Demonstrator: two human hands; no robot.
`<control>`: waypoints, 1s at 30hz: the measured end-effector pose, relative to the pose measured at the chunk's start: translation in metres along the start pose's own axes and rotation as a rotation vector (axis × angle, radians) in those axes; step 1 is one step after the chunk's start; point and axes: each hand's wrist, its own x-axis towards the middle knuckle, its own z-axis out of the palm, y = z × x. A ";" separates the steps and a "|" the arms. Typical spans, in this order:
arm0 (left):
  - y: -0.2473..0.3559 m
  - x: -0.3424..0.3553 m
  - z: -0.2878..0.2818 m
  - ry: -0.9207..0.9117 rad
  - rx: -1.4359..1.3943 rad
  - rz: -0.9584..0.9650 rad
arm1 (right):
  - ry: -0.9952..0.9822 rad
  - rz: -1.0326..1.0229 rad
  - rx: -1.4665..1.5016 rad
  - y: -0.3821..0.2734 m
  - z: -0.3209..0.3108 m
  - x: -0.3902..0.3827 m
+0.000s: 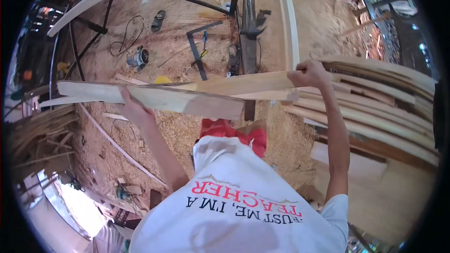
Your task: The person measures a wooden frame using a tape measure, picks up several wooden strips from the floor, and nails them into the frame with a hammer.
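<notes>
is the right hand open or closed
Closed: the right hand is curled in a grip at the end of a pale board.

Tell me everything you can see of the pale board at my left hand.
The pale board is long, straight-sided and looks like bare wood, light cream with a browner right end and a dark, rough-looking strip along its upper edge. Its broad face shows; the right end is cut off squarely. It slants slightly down to the right, in front of the torso. The left hand holds it left of its middle. It overlaps a second board; whether they touch is unclear.
</notes>
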 end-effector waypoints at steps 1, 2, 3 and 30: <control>-0.008 -0.014 0.018 -0.020 -0.069 0.019 | -0.004 -0.036 -0.001 0.012 -0.009 0.022; -0.017 -0.026 0.038 -0.031 -0.143 -0.009 | -0.052 -0.052 -0.074 0.022 -0.014 0.049; -0.025 -0.037 0.056 -0.030 -0.145 -0.015 | -0.056 -0.142 -0.116 0.030 -0.020 0.072; -0.127 -0.235 0.319 -0.091 -0.243 0.089 | 0.005 -0.476 0.021 0.056 -0.078 0.080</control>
